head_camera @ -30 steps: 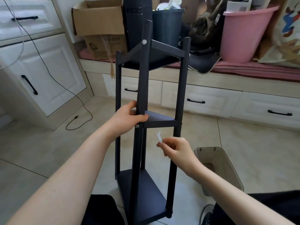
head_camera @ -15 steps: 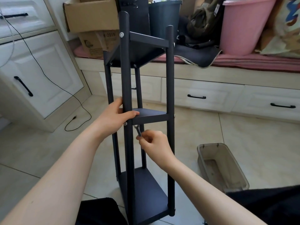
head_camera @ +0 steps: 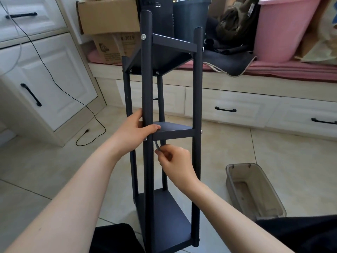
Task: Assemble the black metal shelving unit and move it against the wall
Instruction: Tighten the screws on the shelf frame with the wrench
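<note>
Since a second ago my right hand [head_camera: 176,161] moved left under the middle shelf, pinching the small wrench [head_camera: 156,144]; my left hand [head_camera: 135,130] grips the shelving unit [head_camera: 197,106] near post, upright on the floor.

Both bare forearms reach toward twelve o'clock, the left hand [head_camera: 135,130] curled in a grip with thumb extended toward three o'clock, the right hand [head_camera: 176,164] pinching, fingers curled.

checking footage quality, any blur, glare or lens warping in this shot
Head view: even daylight, no harsh glare; the black shelving unit and left hand are sharp; the small wrench pinched by the right hand is too small to read; wide-angle bending curves the cabinets at the left edge.
</note>
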{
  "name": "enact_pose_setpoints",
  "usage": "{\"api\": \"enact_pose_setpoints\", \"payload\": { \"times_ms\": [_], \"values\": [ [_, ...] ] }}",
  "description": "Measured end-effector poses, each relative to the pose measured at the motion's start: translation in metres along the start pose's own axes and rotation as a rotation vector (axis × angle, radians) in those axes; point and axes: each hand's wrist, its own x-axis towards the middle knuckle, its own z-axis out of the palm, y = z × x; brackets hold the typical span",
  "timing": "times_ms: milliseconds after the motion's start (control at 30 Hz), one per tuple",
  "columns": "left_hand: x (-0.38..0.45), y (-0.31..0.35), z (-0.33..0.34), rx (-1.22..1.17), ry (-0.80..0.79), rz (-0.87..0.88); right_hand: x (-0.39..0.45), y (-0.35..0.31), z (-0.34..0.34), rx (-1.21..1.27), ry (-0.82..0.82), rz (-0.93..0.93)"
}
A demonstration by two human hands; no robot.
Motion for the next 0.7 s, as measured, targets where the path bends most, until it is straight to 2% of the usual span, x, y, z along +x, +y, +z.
{"api": "enact_pose_setpoints", "payload": {
  "times_ms": [133,700],
  "values": [
    [0.001,0.0,0.001,-0.002,0.009,-0.002,-0.003,0.002,0.004,-0.037,0.085,-0.037],
    [0.003,-0.002,0.0,0.03,0.029,-0.029,0.0,0.009,0.015,-0.075,0.149,-0.027]
  ]
}}
